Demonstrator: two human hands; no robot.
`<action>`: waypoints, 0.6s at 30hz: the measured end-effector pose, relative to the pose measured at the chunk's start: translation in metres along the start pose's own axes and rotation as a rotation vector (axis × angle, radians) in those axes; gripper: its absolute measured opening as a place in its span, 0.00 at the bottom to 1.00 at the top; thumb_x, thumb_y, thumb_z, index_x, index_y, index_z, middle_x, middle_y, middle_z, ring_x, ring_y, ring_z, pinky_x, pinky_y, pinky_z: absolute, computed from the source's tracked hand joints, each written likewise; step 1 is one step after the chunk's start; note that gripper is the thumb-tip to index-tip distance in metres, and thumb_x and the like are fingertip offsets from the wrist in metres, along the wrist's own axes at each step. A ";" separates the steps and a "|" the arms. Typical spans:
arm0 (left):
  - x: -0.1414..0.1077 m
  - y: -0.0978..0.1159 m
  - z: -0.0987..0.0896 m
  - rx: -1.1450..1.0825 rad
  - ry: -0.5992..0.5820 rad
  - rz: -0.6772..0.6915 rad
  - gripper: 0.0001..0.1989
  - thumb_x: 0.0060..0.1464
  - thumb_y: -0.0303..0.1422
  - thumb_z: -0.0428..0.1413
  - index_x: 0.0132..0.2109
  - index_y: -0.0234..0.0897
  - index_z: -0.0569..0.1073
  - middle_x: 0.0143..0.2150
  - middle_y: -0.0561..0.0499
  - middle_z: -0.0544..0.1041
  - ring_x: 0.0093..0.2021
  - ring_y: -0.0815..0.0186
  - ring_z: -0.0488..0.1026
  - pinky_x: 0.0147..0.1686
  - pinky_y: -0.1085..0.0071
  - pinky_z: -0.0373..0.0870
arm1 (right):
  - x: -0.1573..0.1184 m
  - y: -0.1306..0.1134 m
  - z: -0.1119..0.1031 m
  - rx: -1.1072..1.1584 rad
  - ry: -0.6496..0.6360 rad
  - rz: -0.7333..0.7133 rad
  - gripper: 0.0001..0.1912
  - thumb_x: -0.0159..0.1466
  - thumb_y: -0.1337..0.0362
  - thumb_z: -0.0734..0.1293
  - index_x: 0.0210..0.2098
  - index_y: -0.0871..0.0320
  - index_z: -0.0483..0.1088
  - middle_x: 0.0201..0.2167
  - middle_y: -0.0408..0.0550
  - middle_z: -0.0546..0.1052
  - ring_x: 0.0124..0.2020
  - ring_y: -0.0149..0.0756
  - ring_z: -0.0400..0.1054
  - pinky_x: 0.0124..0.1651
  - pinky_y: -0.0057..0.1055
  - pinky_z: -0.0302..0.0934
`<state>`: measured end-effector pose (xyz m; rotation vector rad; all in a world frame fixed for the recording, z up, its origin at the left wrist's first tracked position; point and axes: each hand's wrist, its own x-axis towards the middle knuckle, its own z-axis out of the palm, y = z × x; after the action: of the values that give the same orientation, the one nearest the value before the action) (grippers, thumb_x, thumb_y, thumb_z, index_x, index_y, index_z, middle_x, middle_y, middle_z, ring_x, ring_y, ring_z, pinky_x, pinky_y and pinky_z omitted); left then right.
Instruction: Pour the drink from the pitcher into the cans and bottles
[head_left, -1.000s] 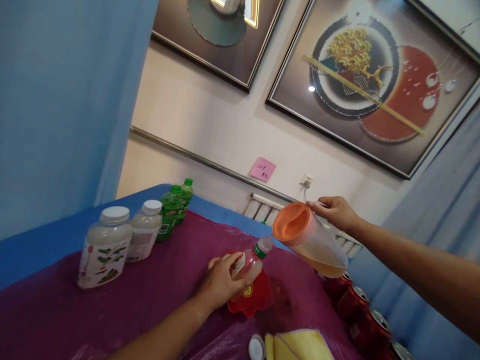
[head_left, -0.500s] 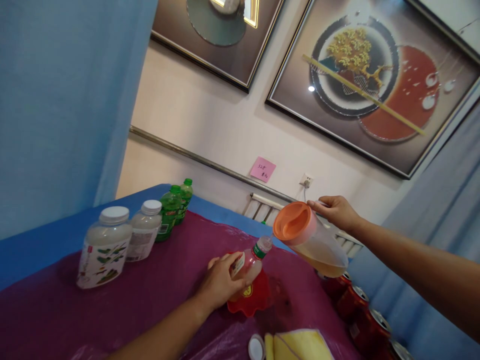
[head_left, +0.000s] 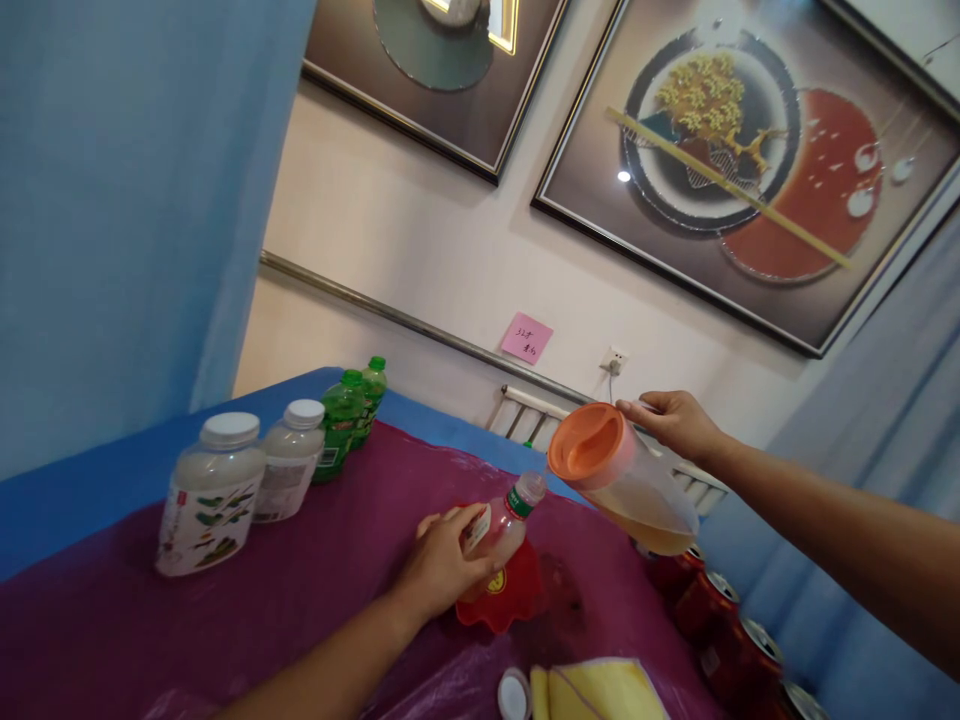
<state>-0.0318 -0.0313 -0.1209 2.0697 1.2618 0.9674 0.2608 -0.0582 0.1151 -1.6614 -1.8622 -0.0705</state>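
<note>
Wrapped round a clear plastic bottle [head_left: 504,535] is my left hand [head_left: 442,560]; the bottle leans to the right, uncapped, with a green band at its neck. Beneath it lies a red scalloped dish [head_left: 517,590]. My right hand [head_left: 675,420] grips the handle of a translucent pitcher [head_left: 645,500] with an orange lid. The pitcher is tipped left, its spout close to the bottle's mouth, and pale yellowish liquid lies along its lower side. Whether liquid is flowing between them I cannot make out.
Two white-capped jars [head_left: 210,500] and two green bottles [head_left: 342,425] stand at left on the purple cover [head_left: 315,600]. Several red cans [head_left: 739,650] line the right edge. A white cap [head_left: 514,694] and a folded yellow cloth [head_left: 596,690] lie in front.
</note>
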 end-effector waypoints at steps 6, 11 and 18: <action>0.000 0.000 0.000 -0.016 0.003 0.006 0.33 0.44 0.43 0.66 0.59 0.45 0.73 0.57 0.48 0.79 0.57 0.52 0.73 0.61 0.58 0.61 | 0.001 0.000 -0.001 0.007 -0.010 -0.006 0.34 0.57 0.32 0.65 0.17 0.54 0.54 0.16 0.36 0.49 0.20 0.27 0.43 0.22 0.29 0.39; 0.000 -0.001 0.001 -0.016 0.010 0.017 0.32 0.43 0.43 0.66 0.58 0.46 0.74 0.56 0.49 0.80 0.56 0.51 0.74 0.60 0.58 0.62 | 0.001 -0.002 -0.001 -0.001 -0.001 -0.013 0.34 0.57 0.32 0.65 0.17 0.54 0.53 0.16 0.36 0.49 0.20 0.27 0.44 0.21 0.29 0.40; -0.001 -0.001 0.001 -0.014 0.023 0.010 0.32 0.44 0.45 0.65 0.58 0.45 0.74 0.56 0.49 0.79 0.57 0.52 0.73 0.60 0.58 0.61 | 0.001 0.000 0.003 0.033 -0.032 0.011 0.33 0.57 0.34 0.66 0.18 0.54 0.53 0.19 0.36 0.48 0.21 0.27 0.42 0.23 0.29 0.39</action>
<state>-0.0316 -0.0319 -0.1224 2.0616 1.2534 1.0041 0.2593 -0.0557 0.1136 -1.6592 -1.8674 -0.0087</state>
